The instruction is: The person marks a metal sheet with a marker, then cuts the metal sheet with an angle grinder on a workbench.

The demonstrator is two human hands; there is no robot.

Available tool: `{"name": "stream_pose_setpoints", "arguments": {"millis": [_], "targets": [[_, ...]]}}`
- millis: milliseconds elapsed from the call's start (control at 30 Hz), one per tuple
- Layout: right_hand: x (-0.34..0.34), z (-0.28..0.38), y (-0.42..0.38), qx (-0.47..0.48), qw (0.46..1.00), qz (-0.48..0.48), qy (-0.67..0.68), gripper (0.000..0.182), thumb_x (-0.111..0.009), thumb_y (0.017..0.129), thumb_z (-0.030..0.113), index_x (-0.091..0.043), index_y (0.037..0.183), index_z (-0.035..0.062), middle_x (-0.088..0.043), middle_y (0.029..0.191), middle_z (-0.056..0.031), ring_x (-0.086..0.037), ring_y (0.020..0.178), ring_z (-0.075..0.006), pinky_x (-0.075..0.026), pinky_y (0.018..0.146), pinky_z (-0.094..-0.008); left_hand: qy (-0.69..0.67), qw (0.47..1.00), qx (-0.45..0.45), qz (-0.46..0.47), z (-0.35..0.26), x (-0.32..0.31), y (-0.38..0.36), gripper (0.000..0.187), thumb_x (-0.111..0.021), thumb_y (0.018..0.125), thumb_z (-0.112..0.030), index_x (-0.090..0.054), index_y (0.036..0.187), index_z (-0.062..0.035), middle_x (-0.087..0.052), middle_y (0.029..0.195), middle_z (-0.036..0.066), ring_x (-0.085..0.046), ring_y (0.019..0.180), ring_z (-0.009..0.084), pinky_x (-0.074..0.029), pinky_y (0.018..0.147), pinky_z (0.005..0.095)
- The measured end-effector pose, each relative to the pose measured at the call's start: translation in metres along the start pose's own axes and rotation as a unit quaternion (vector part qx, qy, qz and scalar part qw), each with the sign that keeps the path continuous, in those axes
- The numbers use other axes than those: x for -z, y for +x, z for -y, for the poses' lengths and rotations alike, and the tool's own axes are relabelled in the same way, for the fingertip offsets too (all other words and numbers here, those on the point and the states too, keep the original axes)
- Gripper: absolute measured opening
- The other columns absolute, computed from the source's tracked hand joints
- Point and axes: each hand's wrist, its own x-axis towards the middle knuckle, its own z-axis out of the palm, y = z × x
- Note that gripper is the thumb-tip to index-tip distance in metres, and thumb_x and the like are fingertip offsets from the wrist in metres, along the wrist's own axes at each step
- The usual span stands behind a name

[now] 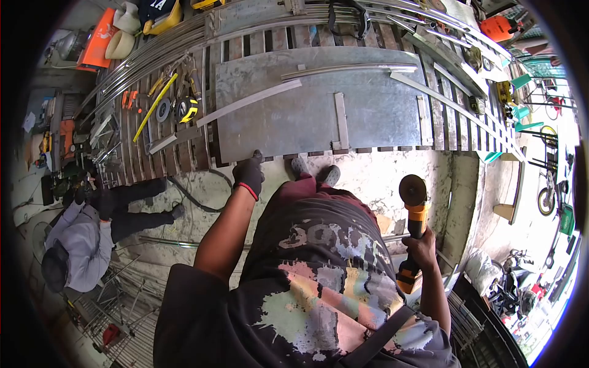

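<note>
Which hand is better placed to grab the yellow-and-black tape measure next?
Probably the left: the gloved left hand is nearer the tape measure and seems to hold nothing, while the right hand grips the angle grinder.

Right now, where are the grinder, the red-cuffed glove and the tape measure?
Grinder [418, 216]: head view, its yellow body.
Red-cuffed glove [248, 173]: head view, its back.
Tape measure [188, 111]: head view, its case.

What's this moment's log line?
left hand: gloved, near metal sheet | right hand: holding angle grinder | metal strips: on sheet | tape measure: on slatted bench
</note>
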Motion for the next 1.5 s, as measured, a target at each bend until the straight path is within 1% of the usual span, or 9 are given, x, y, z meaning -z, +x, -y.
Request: {"name": "stream_pose_setpoints", "arguments": {"millis": [533,633,833,1033,1133,1233,1333,1400,1500], "targets": [[0.000,-0.029,0.015,0.057,0.997,0.015,0.054,0.031,-0.082,0.080,0.011,-0.066,0.105,0.0008,-0.069,0.081,-0.0046,-0.069,0.069,-0.0172,-0.057,0.065,-0.0352,0.086,0.995,-0.045,0.019,0.001,0.010,0.004,0.020,-0.085,0.103,-0.034,-0.075,0.098,-0.0172,-0.052,0.066,-0.005,-0.041,0.045,0.0105,-0.035,0.042,0.0306],[0.010,-0.032,0.014,0.046,0.990,0.071,0.109,0.027,-0.081,0.083,0.010,-0.065,0.103,0.0013,-0.071,0.082,-0.0054,-0.071,0.068,-0.0179,-0.058,0.064,-0.0355,0.065,0.986,-0.151,0.015,0.002,0.011,-0.013,0.037,-0.082,0.102,-0.036,-0.079,0.094,0.0003,-0.074,0.077,0.007,-0.059,0.052,0.0154,-0.048,0.048,0.0356],[0.027,-0.001,0.005,0.126,0.924,0.194,0.305,0.033,-0.083,0.092,0.007,-0.063,0.118,-0.0001,-0.075,0.087,-0.0086,-0.079,0.076,-0.0221,-0.066,0.069,-0.0364,0.101,0.948,-0.188,0.235,-0.035,0.026,-0.075,0.021,-0.073,0.105,-0.020,-0.082,0.104,-0.0005,-0.078,0.085,0.008,-0.064,0.058,0.0124,-0.051,0.056,0.0303],[0.040,0.089,0.004,0.267,0.892,0.151,0.333,0.043,-0.082,0.092,0.004,-0.059,0.127,-0.0018,-0.072,0.091,-0.0103,-0.075,0.072,-0.0218,-0.064,0.066,-0.0366,0.253,0.663,-0.424,0.562,-0.032,-0.034,-0.220,0.059,-0.082,0.106,-0.022,-0.060,0.156,0.0010,-0.083,0.105,0.011,-0.079,0.102,0.0167,-0.061,0.101,0.0314],[0.033,0.161,-0.023,0.359,0.853,0.137,0.353,0.053,-0.083,0.094,0.007,-0.054,0.136,-0.0041,-0.072,0.097,-0.0145,-0.073,0.070,-0.0231,-0.062,0.066,-0.0365,0.296,0.525,-0.626,0.495,-0.026,-0.072,-0.294,0.084,-0.090,0.094,-0.048,-0.057,0.157,-0.0026,-0.079,0.122,0.026,-0.082,0.107,0.0344,-0.064,0.095,0.0424],[0.015,0.210,-0.064,0.430,0.802,0.094,0.404,0.064,-0.084,0.097,0.014,-0.049,0.146,-0.0065,-0.070,0.104,-0.0190,-0.073,0.076,-0.0254,-0.062,0.071,-0.0370,0.378,0.524,-0.452,0.615,-0.061,-0.084,-0.362,0.076,-0.089,0.082,-0.059,-0.072,0.122,0.0036,-0.078,0.117,0.029,-0.078,0.107,0.0465,-0.061,0.099,0.0509],[0.013,0.232,-0.098,0.474,0.709,0.175,0.491,0.091,-0.067,0.109,0.050,-0.030,0.165,-0.0108,-0.057,0.113,-0.0233,-0.065,0.080,-0.0278,-0.059,0.072,-0.0413,0.275,0.429,-0.625,0.592,-0.064,-0.070,-0.354,0.044,-0.087,0.090,-0.043,-0.073,0.103,-0.0027,-0.076,0.095,0.022,-0.078,0.093,0.0370,-0.061,0.085,0.0484],[0.007,0.240,-0.114,0.482,0.648,0.263,0.528,0.105,-0.052,0.114,0.065,-0.012,0.176,-0.0097,-0.051,0.105,-0.0187,-0.061,0.074,-0.0280,-0.058,0.062,-0.0410,0.273,0.392,-0.552,0.684,-0.074,-0.052,-0.346,0.057,-0.088,0.085,-0.050,-0.074,0.104,0.0023,-0.078,0.097,0.025,-0.079,0.091,0.0398,-0.062,0.084,0.0479],[-0.031,0.242,-0.148,0.471,0.619,0.214,0.590,0.100,-0.040,0.115,0.074,-0.022,0.172,-0.0064,-0.054,0.098,-0.0198,-0.060,0.058,-0.0223,-0.056,0.047,-0.0338,0.259,0.418,-0.383,0.782,-0.089,-0.007,-0.351,0.067,-0.088,0.085,-0.053,-0.075,0.107,0.0085,-0.078,0.095,0.028,-0.079,0.088,0.0407,-0.062,0.084,0.0477]]}}
